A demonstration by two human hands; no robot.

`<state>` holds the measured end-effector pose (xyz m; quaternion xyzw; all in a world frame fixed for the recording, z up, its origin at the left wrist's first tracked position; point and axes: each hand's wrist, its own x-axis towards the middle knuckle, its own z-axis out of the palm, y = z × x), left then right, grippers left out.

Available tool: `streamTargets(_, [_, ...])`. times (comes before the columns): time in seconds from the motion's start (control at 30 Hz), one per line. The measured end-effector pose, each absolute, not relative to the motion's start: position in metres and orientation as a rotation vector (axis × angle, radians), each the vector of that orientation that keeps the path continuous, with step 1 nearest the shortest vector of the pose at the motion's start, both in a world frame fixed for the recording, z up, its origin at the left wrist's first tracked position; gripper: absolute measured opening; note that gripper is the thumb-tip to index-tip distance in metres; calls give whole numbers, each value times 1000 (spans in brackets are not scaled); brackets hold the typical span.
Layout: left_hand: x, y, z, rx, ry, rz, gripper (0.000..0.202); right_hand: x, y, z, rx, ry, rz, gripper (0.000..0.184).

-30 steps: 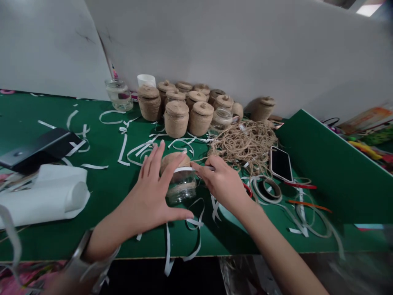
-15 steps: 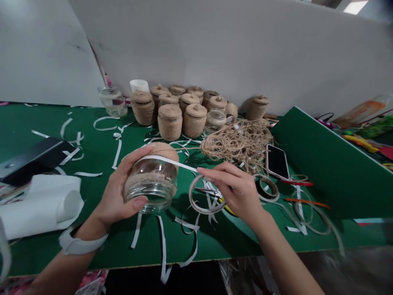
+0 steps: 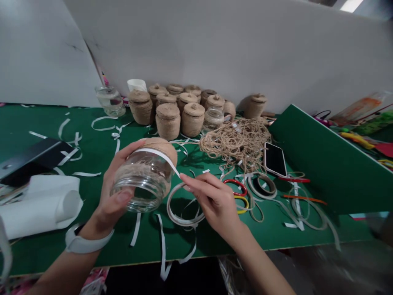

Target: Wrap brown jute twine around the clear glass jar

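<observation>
Tilted in my left hand (image 3: 115,186) is a glass jar (image 3: 144,176), its open mouth facing me and its far part wrapped in twine (image 3: 162,145). My left fingers and thumb grip it from the side. A white strip of tape (image 3: 159,155) runs round the glass beside the wrapped part. My right hand (image 3: 211,196) pinches this tape just off the jar's right side, with the tape roll (image 3: 170,211) hanging below the fingers. From the wrapped part a strand of twine leads to a loose heap of twine (image 3: 236,141).
Several twine-covered jars (image 3: 167,123) stand at the back, with a bare glass jar (image 3: 109,102) to their left. Scissors (image 3: 242,205), another tape roll (image 3: 270,186) and a phone (image 3: 274,159) lie on the right. A white roll (image 3: 39,209) lies left, and tape scraps are scattered about.
My right hand has moved left and slightly down, bringing the tape closer round the jar's right side. The jar has turned a little and the scissors' handles have come into view.
</observation>
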<state>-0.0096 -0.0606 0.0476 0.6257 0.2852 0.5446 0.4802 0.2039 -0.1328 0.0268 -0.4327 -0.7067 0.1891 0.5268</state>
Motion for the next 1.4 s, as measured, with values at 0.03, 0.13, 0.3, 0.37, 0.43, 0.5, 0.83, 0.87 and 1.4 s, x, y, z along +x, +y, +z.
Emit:
streamTargets(0.03, [-8,-61,49,1505,698,1338,73,202,-133,27,-1035,-1677,458,41])
streamTargets(0.13, [-2,-64,54,1438,720,1375,74,194,-134,26,-1022,-1618,482,39])
streamTargets(0.3, [6,-71,56,1368,680,1376,67,175,-136,17,-1001,-1469,542,36])
streamTargets(0.37, [6,-72,55,1426,686,1367,66,170,-136,16,-1032,-1404,584,31])
streamTargets(0.43, [6,-71,56,1535,688,1350,67,169,-135,16,-1061,-1353,674,28])
streamTargets(0.5, [6,-70,61,1658,694,1332,66,170,-133,17,-1069,-1310,803,28])
streamTargets(0.83, [17,-68,96,2527,923,1121,74,201,-125,20,-795,-1010,1393,42])
streamTargets(0.87, [18,-69,96,2550,918,1095,76,204,-124,25,-745,-968,1470,43])
streamTargets(1.4, [21,-60,69,2277,681,929,125,215,-115,45,-947,-653,1927,51])
